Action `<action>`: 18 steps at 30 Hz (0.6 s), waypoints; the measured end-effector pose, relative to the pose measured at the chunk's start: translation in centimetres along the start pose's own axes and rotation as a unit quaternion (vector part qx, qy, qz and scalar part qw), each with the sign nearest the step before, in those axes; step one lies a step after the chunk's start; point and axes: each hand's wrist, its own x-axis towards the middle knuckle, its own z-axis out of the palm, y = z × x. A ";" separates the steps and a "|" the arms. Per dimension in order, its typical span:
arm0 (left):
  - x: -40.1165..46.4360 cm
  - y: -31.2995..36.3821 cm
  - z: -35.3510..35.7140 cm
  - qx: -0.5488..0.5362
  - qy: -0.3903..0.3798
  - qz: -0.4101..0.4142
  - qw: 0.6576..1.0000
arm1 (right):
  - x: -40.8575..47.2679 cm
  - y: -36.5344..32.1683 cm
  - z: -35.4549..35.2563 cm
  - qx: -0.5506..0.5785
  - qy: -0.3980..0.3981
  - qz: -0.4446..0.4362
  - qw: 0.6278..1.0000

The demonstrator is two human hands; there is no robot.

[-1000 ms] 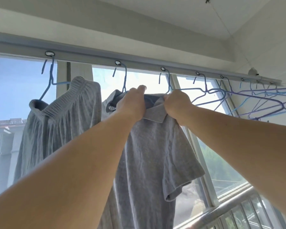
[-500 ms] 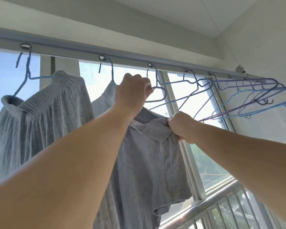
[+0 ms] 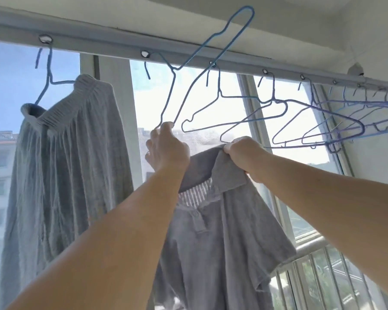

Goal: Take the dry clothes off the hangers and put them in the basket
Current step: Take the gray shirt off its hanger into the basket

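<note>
Our left hand [image 3: 166, 148] pinches the low end of a blue wire hanger [image 3: 202, 54] between thumb and fingertips, the hanger tipped steeply so its far shoulder rises above the grey drying rail [image 3: 99, 44] while its hook stays in one of the rail's holes. Our right hand [image 3: 244, 155], fingers curled tight, grips the collar of the grey polo shirt [image 3: 222, 238], which is off the hanger and hangs from that fist well below the rail. We cannot see the basket. Taking the rest from largest down, all measured against the rail: the window [image 3: 7, 90] spans the whole width just beneath it, showing sky and buildings; a long grey pleated garment [image 3: 61, 166] hangs from a blue hanger [image 3: 46, 86] under the rail's left end, its gathered waistband draped over the wire; a cluster of bare blue and purple hangers [image 3: 323, 121] hangs beneath the rail's right half, overlapping one another; a metal railing [image 3: 311, 249] runs far below the rail at the lower right, with upright bars under it.
</note>
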 end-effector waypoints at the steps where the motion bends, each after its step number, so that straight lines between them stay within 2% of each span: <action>1: -0.6 -1.4 0.5 0.003 -0.012 -0.005 1.000 | -0.2 0.3 0.7 -0.008 -0.009 -0.001 1.000; 7: -5.7 -6.6 1.8 -0.094 -0.114 -0.073 0.986 | -3.1 3.7 4.9 -0.044 -0.061 0.010 0.997; 10: -9.2 -7.5 2.0 -0.195 -0.212 -0.139 0.947 | -5.0 5.7 5.5 -0.054 -0.074 0.010 0.996; 12: -11.9 -7.9 2.1 -0.226 -0.270 -0.178 0.919 | -6.6 7.2 5.5 -0.074 -0.074 0.002 0.994; 14: -14.7 -8.2 2.4 -0.248 -0.316 -0.194 0.895 | -8.1 8.7 5.3 -0.100 -0.075 -0.004 0.992; 18: -18.6 -7.9 3.1 -0.234 -0.384 -0.175 0.876 | -10.1 10.5 4.7 -0.161 -0.068 -0.017 0.984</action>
